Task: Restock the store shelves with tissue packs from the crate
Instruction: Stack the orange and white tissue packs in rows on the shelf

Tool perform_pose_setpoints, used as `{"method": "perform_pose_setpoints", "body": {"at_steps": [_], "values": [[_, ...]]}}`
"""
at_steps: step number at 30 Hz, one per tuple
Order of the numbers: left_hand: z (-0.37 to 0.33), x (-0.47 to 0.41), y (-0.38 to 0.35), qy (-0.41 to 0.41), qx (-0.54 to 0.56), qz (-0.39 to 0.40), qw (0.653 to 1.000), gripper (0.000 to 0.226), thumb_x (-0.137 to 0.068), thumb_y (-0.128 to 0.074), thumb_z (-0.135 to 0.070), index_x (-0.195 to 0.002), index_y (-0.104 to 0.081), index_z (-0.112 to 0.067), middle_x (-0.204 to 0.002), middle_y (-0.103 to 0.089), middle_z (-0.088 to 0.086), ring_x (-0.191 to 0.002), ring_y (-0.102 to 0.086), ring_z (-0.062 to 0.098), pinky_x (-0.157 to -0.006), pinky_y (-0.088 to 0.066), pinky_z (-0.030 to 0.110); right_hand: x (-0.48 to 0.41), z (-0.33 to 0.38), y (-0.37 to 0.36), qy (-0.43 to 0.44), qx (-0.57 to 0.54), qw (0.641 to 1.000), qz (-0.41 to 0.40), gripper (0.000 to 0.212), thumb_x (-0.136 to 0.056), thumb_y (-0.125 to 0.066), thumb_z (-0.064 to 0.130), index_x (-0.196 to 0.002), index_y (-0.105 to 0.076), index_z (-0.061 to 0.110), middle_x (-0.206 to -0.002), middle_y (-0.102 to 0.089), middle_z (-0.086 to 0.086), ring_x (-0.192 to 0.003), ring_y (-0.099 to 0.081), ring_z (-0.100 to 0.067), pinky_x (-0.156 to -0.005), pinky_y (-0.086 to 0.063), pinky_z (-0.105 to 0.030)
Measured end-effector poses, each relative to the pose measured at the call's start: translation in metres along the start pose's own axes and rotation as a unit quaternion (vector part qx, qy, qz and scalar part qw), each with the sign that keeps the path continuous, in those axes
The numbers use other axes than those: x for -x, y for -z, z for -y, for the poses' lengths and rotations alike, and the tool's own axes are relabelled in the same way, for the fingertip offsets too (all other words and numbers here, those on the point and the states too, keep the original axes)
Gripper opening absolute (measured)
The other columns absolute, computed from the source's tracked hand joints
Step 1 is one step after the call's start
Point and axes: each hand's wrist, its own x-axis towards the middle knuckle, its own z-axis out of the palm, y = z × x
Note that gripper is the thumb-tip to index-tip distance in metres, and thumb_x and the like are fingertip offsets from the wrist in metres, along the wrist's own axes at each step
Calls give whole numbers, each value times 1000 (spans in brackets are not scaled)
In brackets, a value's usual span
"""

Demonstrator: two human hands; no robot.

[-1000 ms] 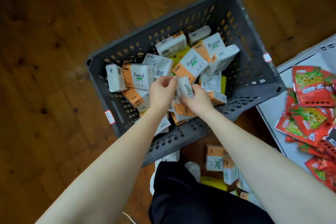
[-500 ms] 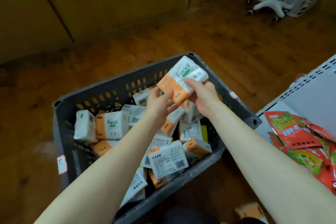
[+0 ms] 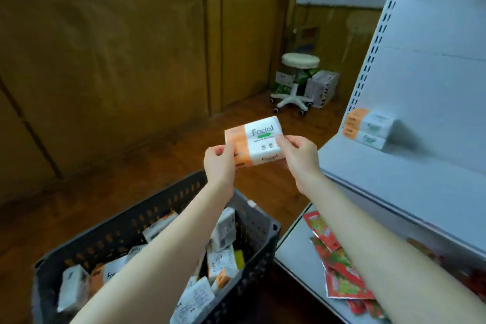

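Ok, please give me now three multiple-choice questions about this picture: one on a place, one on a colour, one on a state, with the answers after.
1. Where do the red snack packets lie? A. on the stool B. on the lower shelf C. on the floor
2. What colour is the crate? A. dark grey B. blue C. yellow
3. How is the held tissue pack? A. lying in the crate B. set on the upper shelf C. gripped in the air
Answers: 1 B, they lie spread on that board. 2 A, its slotted walls are dark grey. 3 C, the left hand and the right hand grip its ends.
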Motion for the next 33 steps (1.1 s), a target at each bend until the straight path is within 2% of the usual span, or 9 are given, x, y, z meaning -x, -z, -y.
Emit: {"method": "perform_pose_setpoints", "body": {"at_steps": [5, 10, 14, 17, 21, 25, 29, 31, 33], "values": [[-31, 40, -60, -36, -47, 131, 990, 22, -94, -52, -23, -115, -50, -18, -115, -59, 6, -99, -59, 17, -84, -53, 32, 0, 28, 77, -40, -57, 992, -107, 13, -93, -52, 22, -98, -56, 11, -110, -65, -11, -92, -64, -19, -81, -56, -35], [-30, 73, -108, -56, -109, 224, 967, 40, -90, -58, -19, -128, -48, -14, -119, -60, 8, -102, -61, 20, -85, -54, 32, 12, 22, 140, -64, -98, 981, -158, 18, -92, -50, 13, -76, -57, 14, -96, -63, -8, -83, -59, -19, -77, -52, -35], [-14, 78, -141, -85, -168, 252, 949, 33, -86, -64, -21, -114, -51, -10, -110, -62, 10, -98, -63, 21, -83, -56, 30, 19, -4, 178, -61, -65, 978, -189, 17, -88, -54, 11, -73, -61, 11, -89, -64, -10, -81, -55, -21, -78, -48, -36], [4, 80, -167, -86, -207, 292, 930, 26, -84, -66, -22, -103, -51, -11, -100, -62, 8, -91, -62, 19, -84, -55, 33, 21, -27, 206, -73, -14, 974, -213, 16, -86, -58, 16, -94, -67, 5, -88, -64, -7, -79, -54, -20, -78, -47, -34], [31, 75, -204, -119, -285, 360, 880, 42, -79, -71, -25, -113, -53, -8, -106, -62, 8, -95, -60, 20, -82, -52, 33, 23, -50, 235, -87, 29, 975, -204, 27, -81, -68, 14, -106, -63, 6, -95, -63, -5, -74, -54, -12, -63, -41, -23], [58, 65, -237, -167, -336, 373, 848, 37, -81, -68, -21, -113, -59, -5, -110, -64, 12, -91, -59, 23, -72, -43, 28, 13, -75, 252, -108, 114, 962, -225, 33, -77, -72, 10, -107, -60, 4, -104, -65, -10, -89, -58, -21, -75, -43, -27], [72, 52, -265, -182, -348, 355, 849, 37, -85, -64, -21, -119, -57, -8, -108, -63, 13, -93, -61, 29, -77, -46, 32, -13, -95, 263, -124, 229, 930, -259, 33, -80, -67, 15, -109, -59, 2, -109, -64, -15, -96, -59, -30, -71, -39, -27], [74, 46, -277, -182, -343, 332, 859, 38, -88, -61, -21, -122, -53, -7, -111, -60, 13, -101, -59, 29, -79, -45, 32, -26, -102, 265, -117, 258, 915, -289, 34, -82, -64, 15, -112, -56, 2, -113, -61, -16, -102, -57, -33, -76, -41, -32], [75, 41, -289, -190, -328, 312, 871, 34, -89, -58, -19, -119, -50, -6, -108, -56, 12, -96, -55, 25, -72, -39, 28, -37, -109, 265, -100, 277, 899, -325, 37, -84, -62, 15, -116, -52, 2, -118, -58, -16, -108, -54, -33, -82, -42, -34]]}}
